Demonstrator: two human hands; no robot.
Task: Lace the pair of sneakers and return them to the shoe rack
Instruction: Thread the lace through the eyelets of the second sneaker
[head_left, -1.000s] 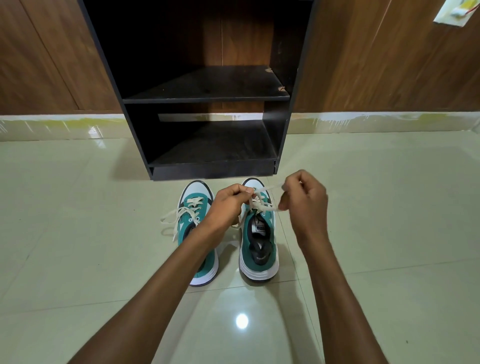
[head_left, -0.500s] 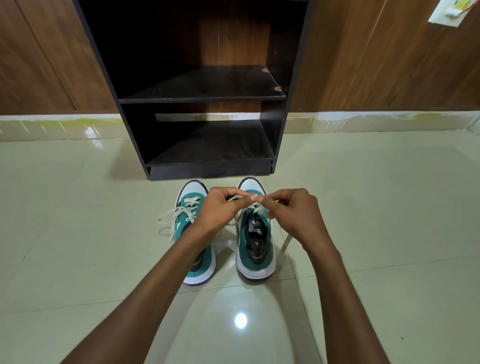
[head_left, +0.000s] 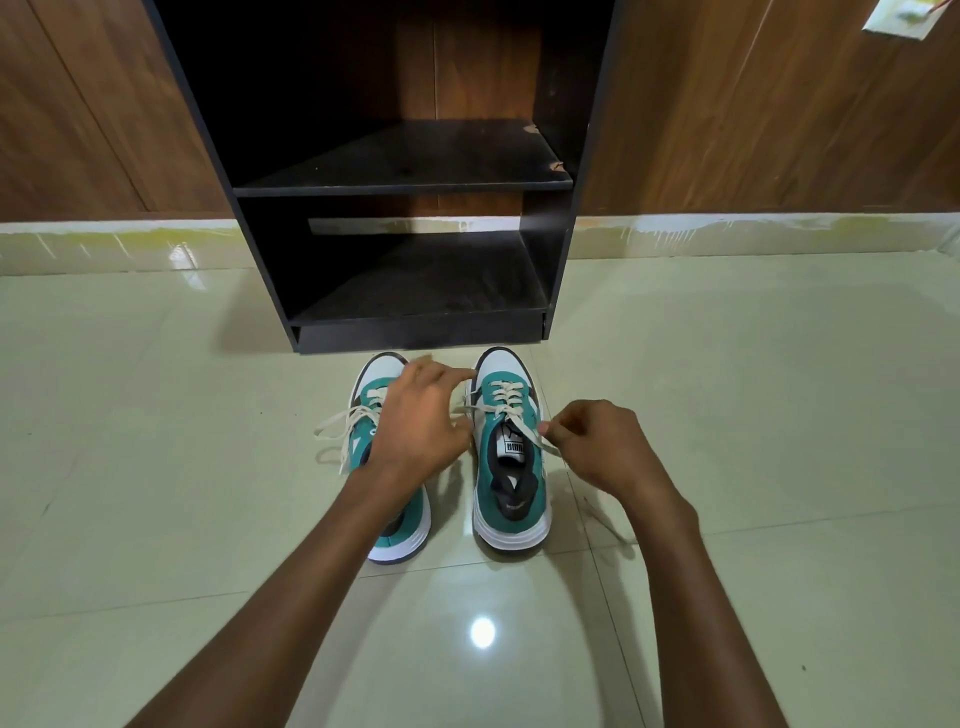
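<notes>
Two bare forearms are reaching forward and down from the bottom edge of the view over the glossy pale-green tiled floor (head_left: 156, 467). The left hand (head_left: 415, 421) is hovering with its back upward over the left teal-and-white laced sneaker (head_left: 387, 467), its fingers (head_left: 441, 371) loosely bent and spread toward the gap between the shoes; whether they are holding a lace I cannot tell. The right hand (head_left: 597, 447) is curling beside the right teal-and-white sneaker (head_left: 511, 467), and its thumb and forefinger are pinching one end of the cream flat shoelace (head_left: 540, 441), which is running from the upper eyelets across the tongue. Both sneakers are standing side by side on the floor, toes pointing to the black wooden two-shelf shoe rack (head_left: 415, 182), just in front of its base. The rack is standing against the brown wood-panel wall (head_left: 779, 130).
</notes>
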